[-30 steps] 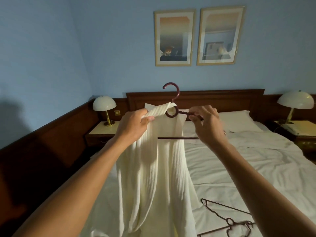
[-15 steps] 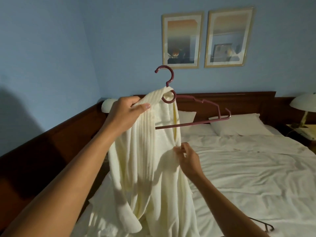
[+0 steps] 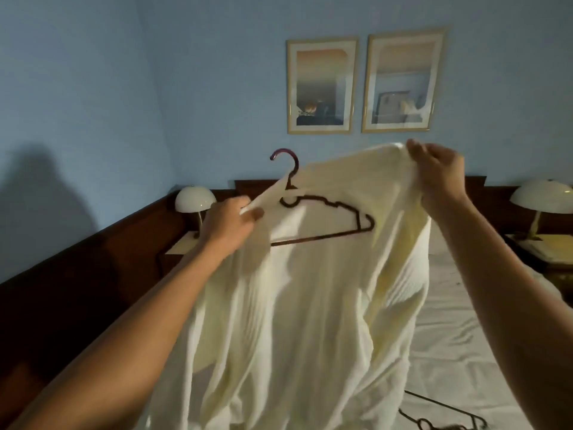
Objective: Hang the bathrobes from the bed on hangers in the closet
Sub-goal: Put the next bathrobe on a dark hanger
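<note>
Bathrobe (image 3: 310,305), cream and ribbed, is hanging in the middle of the frame, spreading out between two raised hands above the bed (image 3: 465,352). The left hand (image 3: 229,221), left of centre, is pinching a band-like edge of the robe between thumb and fingers. The right hand (image 3: 434,172), higher and right of centre, is clenching a bunched fold of the robe's upper edge.

A dark red plastic hanger (image 3: 328,209) is sitting tilted between the hands, its hook pointing up against the blue wall. Its right shoulder and bottom bar are showing dark against the cloth, and the band of the robe is crossing its neck. Its left end is hiding behind the left hand and the cloth, so whether that hand is also gripping it cannot be told. The robe's lower part is trailing to the bottom edge of the frame, blurred.

At lower right a second hanger (image 3: 440,420) is lying on the white sheet. Domed lamps are standing at mid left (image 3: 194,198) and far right (image 3: 541,195), either side of the wooden headboard (image 3: 257,189). Two framed pictures (image 3: 322,85) are hanging in the upper right.
</note>
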`<action>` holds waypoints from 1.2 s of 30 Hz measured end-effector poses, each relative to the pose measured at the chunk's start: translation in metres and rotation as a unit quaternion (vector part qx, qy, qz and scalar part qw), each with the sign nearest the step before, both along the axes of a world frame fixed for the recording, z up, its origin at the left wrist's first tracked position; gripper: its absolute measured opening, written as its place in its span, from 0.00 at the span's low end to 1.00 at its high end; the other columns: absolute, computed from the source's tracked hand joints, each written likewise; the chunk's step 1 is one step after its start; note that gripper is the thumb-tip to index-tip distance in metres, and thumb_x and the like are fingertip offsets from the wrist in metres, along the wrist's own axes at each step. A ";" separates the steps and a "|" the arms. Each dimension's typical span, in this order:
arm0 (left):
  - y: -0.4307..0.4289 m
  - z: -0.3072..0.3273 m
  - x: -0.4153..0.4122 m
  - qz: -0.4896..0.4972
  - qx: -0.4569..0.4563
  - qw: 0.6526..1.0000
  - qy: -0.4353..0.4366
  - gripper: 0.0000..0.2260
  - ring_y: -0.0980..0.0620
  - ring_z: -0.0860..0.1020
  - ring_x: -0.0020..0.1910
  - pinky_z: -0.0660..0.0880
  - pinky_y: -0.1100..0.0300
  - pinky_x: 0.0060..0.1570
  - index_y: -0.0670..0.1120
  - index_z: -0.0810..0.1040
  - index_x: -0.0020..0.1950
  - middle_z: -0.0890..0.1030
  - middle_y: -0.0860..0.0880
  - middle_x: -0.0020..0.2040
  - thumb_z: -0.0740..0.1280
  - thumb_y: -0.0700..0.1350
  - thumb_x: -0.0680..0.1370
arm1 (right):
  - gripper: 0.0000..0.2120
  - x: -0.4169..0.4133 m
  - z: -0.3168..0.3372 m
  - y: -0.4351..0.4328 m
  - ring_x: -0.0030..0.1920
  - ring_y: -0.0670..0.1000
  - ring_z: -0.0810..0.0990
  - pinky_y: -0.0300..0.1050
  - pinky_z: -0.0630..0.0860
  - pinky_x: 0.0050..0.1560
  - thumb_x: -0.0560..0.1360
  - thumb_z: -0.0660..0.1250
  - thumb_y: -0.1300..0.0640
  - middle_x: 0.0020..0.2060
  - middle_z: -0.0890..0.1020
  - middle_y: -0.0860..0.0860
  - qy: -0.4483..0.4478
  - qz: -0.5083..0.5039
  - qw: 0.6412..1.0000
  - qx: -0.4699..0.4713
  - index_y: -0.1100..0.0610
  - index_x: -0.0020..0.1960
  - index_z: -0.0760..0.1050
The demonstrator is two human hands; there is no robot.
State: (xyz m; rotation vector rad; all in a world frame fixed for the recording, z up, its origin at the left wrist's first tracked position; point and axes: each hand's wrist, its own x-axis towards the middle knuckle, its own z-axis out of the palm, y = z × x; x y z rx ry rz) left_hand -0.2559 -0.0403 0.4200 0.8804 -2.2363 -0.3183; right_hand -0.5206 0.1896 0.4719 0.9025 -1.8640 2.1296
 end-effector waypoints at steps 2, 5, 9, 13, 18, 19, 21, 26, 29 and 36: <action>0.016 0.010 -0.022 -0.027 0.062 0.994 0.087 0.12 0.55 0.76 0.36 0.68 0.58 0.36 0.50 0.79 0.44 0.79 0.54 0.36 0.69 0.56 0.80 | 0.18 0.035 0.012 -0.010 0.31 0.52 0.73 0.45 0.73 0.34 0.81 0.67 0.47 0.30 0.76 0.54 0.087 0.009 0.996 0.025 0.59 0.39 0.78; 0.035 0.026 -0.045 -0.057 0.137 0.960 0.237 0.17 0.61 0.71 0.28 0.64 0.63 0.30 0.48 0.74 0.33 0.74 0.59 0.26 0.71 0.52 0.79 | 0.15 0.098 -0.052 -0.038 0.34 0.52 0.76 0.47 0.68 0.37 0.80 0.67 0.51 0.33 0.79 0.54 0.215 -0.017 0.964 0.158 0.58 0.38 0.77; 0.027 0.022 -0.035 -0.078 0.080 0.979 0.173 0.22 0.58 0.64 0.23 0.61 0.59 0.28 0.44 0.67 0.32 0.67 0.56 0.22 0.73 0.54 0.77 | 0.13 0.130 -0.153 -0.043 0.39 0.55 0.78 0.49 0.71 0.40 0.81 0.66 0.51 0.37 0.79 0.51 0.282 0.069 0.907 0.306 0.55 0.40 0.73; 0.005 -0.003 -0.010 -0.134 0.118 0.980 0.088 0.25 0.55 0.60 0.28 0.57 0.55 0.33 0.50 0.60 0.32 0.60 0.55 0.28 0.73 0.56 0.77 | 0.09 0.091 -0.141 -0.031 0.55 0.57 0.79 0.51 0.75 0.55 0.79 0.69 0.49 0.54 0.81 0.52 0.311 0.021 0.887 0.340 0.52 0.56 0.81; -0.004 -0.006 0.005 -0.173 0.192 0.963 0.080 0.26 0.51 0.63 0.35 0.60 0.55 0.42 0.45 0.65 0.34 0.61 0.49 0.36 0.74 0.60 0.75 | 0.23 0.040 -0.103 -0.031 0.64 0.58 0.73 0.55 0.73 0.63 0.80 0.65 0.44 0.65 0.74 0.54 0.365 -0.059 0.862 0.347 0.54 0.70 0.71; -0.004 -0.004 0.007 -0.180 0.192 0.962 0.077 0.26 0.50 0.63 0.35 0.61 0.56 0.42 0.44 0.65 0.35 0.61 0.49 0.35 0.74 0.60 0.76 | 0.16 0.034 -0.102 -0.033 0.59 0.58 0.76 0.53 0.75 0.57 0.81 0.64 0.48 0.60 0.77 0.53 0.364 -0.040 0.871 0.328 0.55 0.64 0.76; 0.000 0.001 0.011 -0.189 0.175 0.964 0.061 0.24 0.49 0.62 0.33 0.63 0.59 0.36 0.46 0.66 0.34 0.62 0.49 0.32 0.73 0.59 0.77 | 0.04 0.024 -0.095 -0.036 0.50 0.58 0.79 0.49 0.75 0.47 0.80 0.66 0.57 0.49 0.80 0.52 0.340 -0.036 0.900 0.269 0.55 0.53 0.80; 0.001 0.002 0.011 -0.174 0.143 0.971 0.081 0.22 0.51 0.61 0.32 0.62 0.63 0.33 0.47 0.66 0.35 0.60 0.51 0.32 0.73 0.58 0.77 | 0.11 0.045 -0.071 -0.044 0.44 0.54 0.79 0.47 0.73 0.43 0.84 0.60 0.49 0.44 0.81 0.50 0.300 0.110 0.882 0.345 0.55 0.50 0.75; 0.002 0.002 0.015 -0.176 0.108 0.975 0.087 0.24 0.56 0.61 0.30 0.59 0.58 0.34 0.47 0.64 0.34 0.61 0.53 0.30 0.73 0.57 0.78 | 0.14 0.058 -0.073 -0.049 0.40 0.59 0.78 0.53 0.73 0.39 0.82 0.63 0.46 0.37 0.80 0.51 0.298 0.080 0.892 0.329 0.56 0.46 0.72; -0.017 -0.020 0.024 -0.113 0.061 0.986 0.104 0.29 0.58 0.74 0.62 0.72 0.61 0.59 0.51 0.69 0.73 0.76 0.56 0.65 0.77 0.51 0.75 | 0.13 0.034 -0.005 -0.037 0.36 0.56 0.75 0.45 0.65 0.35 0.82 0.64 0.49 0.34 0.76 0.52 0.279 -0.042 0.934 0.217 0.55 0.42 0.71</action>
